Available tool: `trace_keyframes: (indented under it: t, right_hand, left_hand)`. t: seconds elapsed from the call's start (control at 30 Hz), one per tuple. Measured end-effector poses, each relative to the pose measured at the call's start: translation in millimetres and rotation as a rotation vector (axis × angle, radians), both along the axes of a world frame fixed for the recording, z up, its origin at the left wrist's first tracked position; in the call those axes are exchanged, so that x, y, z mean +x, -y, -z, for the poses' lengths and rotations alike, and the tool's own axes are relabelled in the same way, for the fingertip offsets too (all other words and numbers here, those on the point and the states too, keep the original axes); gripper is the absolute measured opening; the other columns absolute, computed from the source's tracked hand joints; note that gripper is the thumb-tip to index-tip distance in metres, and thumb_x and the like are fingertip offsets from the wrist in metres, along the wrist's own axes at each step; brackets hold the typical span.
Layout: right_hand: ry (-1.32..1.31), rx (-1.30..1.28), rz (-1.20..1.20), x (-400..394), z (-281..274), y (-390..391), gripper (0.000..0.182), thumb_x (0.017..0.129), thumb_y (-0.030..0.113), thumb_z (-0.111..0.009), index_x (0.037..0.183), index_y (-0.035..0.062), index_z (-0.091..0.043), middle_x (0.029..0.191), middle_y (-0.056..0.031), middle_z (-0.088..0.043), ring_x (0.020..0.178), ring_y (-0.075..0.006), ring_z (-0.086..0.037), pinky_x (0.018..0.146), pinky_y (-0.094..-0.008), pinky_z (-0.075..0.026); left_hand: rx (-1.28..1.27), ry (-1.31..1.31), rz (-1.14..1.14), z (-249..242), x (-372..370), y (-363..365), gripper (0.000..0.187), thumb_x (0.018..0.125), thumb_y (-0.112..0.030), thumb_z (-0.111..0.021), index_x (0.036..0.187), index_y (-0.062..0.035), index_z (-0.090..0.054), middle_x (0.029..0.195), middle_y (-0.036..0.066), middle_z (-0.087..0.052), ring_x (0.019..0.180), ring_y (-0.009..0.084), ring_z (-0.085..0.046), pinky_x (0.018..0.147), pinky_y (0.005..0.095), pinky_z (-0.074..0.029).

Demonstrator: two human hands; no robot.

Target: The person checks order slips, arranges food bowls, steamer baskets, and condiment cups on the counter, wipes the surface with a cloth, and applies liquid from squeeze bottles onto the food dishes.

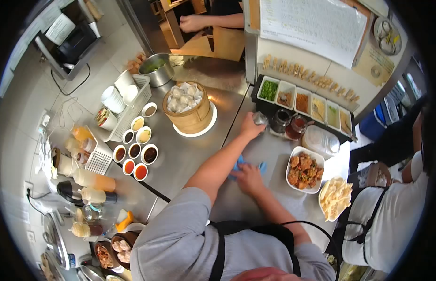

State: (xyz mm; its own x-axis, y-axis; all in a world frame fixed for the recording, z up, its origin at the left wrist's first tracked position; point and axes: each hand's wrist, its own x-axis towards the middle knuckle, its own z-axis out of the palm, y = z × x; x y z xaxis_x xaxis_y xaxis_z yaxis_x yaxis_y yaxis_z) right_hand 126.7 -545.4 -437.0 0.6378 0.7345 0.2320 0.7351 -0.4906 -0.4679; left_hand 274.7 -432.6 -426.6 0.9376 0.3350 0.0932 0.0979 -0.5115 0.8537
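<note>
My left hand (251,126) is stretched forward, its fingers closed round a small clear container (260,120) beside two dark-topped jars (280,120). Nearer my body, my right hand (249,177) rests on a blue cloth (240,164) on the steel counter (204,164); its fingers are bent over the cloth. A bowl of fried pieces (304,170) and a dish of pale chips (335,198) stand to the right. To the left, a bamboo steamer of dumplings (186,104) sits on a white plate.
Small sauce bowls (135,150) and a white basket of cups (133,110) stand at the left. Behind the jars is a tray of toppings (302,103). A steel pot (157,70) is at the back. Another person's hand (193,23) shows beyond the counter; a co-worker (387,225) stands at right.
</note>
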Motion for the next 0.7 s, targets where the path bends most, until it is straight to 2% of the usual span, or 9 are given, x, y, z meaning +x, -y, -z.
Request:
trace_keyframes:
  t: [0.17,0.2,0.27,0.33,0.4,0.5,0.57,0.63,0.7]
  right_hand:
    - [-0.113,0.013,-0.154,-52,-13,29,0.03,0.06,0.011,-0.059,0.088,0.0194,-0.06,0.087,-0.0057,-0.051,0.082,-0.0256,-0.047,0.072,-0.0355,-0.038]
    - [-0.211,0.157,-0.181,-48,5,32,0.03,0.059,0.012,-0.061,0.089,0.0156,-0.059,0.085,-0.0115,-0.051,0.08,-0.0287,-0.047,0.07,-0.038,-0.039]
    - [-0.228,0.31,0.061,-38,-3,36,0.03,0.062,0.011,-0.059,0.092,0.0113,-0.057,0.082,-0.0114,-0.05,0.078,-0.0292,-0.047,0.071,-0.0384,-0.039]
    - [-0.085,0.125,0.279,-17,-21,45,0.036,0.066,0.015,-0.058,0.101,0.0086,-0.052,0.093,-0.0156,-0.05,0.09,-0.0318,-0.046,0.079,-0.0409,-0.036]
    - [0.197,-0.124,0.456,-4,-7,42,0.043,0.071,0.019,-0.054,0.111,0.0074,-0.045,0.107,-0.0187,-0.047,0.103,-0.0344,-0.041,0.088,-0.0424,-0.031]
    - [0.046,-0.07,0.262,-16,13,26,0.045,0.075,0.018,-0.049,0.117,0.0072,-0.038,0.116,-0.0193,-0.042,0.11,-0.0376,-0.035,0.093,-0.0444,-0.024]
    - [0.253,-0.263,0.004,-52,19,2,0.04,0.077,0.014,-0.046,0.115,0.0054,-0.041,0.117,-0.017,-0.043,0.111,-0.034,-0.036,0.094,-0.0446,-0.022]
    - [0.048,0.074,-0.398,-81,26,-12,0.034,0.077,0.012,-0.046,0.11,0.0047,-0.046,0.112,-0.0168,-0.046,0.11,-0.0301,-0.038,0.094,-0.0444,-0.022]
    - [-0.227,0.166,-0.45,-85,17,-28,0.029,0.078,0.01,-0.045,0.105,0.0036,-0.049,0.107,-0.0178,-0.049,0.107,-0.0296,-0.041,0.093,-0.0432,-0.025]
  left_hand:
    - [0.174,-0.068,0.047,10,17,19,0.079,0.056,-0.025,-0.07,0.119,-0.0028,-0.027,0.119,0.022,-0.031,0.105,0.033,-0.04,0.085,0.0366,-0.037]
    - [0.213,-0.119,-0.012,2,9,22,0.085,0.058,-0.027,-0.07,0.123,-0.0041,-0.02,0.125,0.023,-0.022,0.109,0.0363,-0.035,0.087,0.0386,-0.035]
    - [0.198,-0.103,-0.077,-20,-12,24,0.086,0.059,-0.028,-0.069,0.125,-0.0052,-0.018,0.125,0.024,-0.02,0.111,0.0376,-0.032,0.089,0.039,-0.034]
    - [0.08,0.037,-0.122,-11,-35,22,0.077,0.062,-0.031,-0.067,0.12,-0.0036,-0.026,0.118,0.024,-0.026,0.109,0.04,-0.031,0.095,0.0388,-0.025]
    - [0.154,0.272,-0.143,-7,-70,7,0.071,0.064,-0.027,-0.066,0.119,-0.0049,-0.028,0.118,0.02,-0.028,0.106,0.0359,-0.035,0.091,0.0381,-0.031]
    - [-0.087,0.359,-0.096,-18,-156,-17,0.057,0.069,-0.014,-0.061,0.117,-0.0083,-0.032,0.116,0.012,-0.03,0.1,0.0259,-0.042,0.079,0.0342,-0.041]
    - [-0.24,0.382,-0.217,-27,-223,-24,0.052,0.069,-0.003,-0.058,0.115,-0.0104,-0.034,0.116,0.011,-0.03,0.097,0.0216,-0.045,0.07,0.03,-0.045]
    - [-0.311,0.375,-0.326,-29,-290,-31,0.046,0.073,0.0,-0.053,0.114,-0.006,-0.034,0.116,0.01,-0.032,0.092,0.0207,-0.049,0.072,0.0295,-0.045]
    - [-0.321,0.302,-0.48,-13,-364,-31,0.039,0.075,0.0,-0.05,0.112,-0.0041,-0.037,0.106,0.008,-0.042,0.088,0.0169,-0.051,0.071,0.026,-0.043]
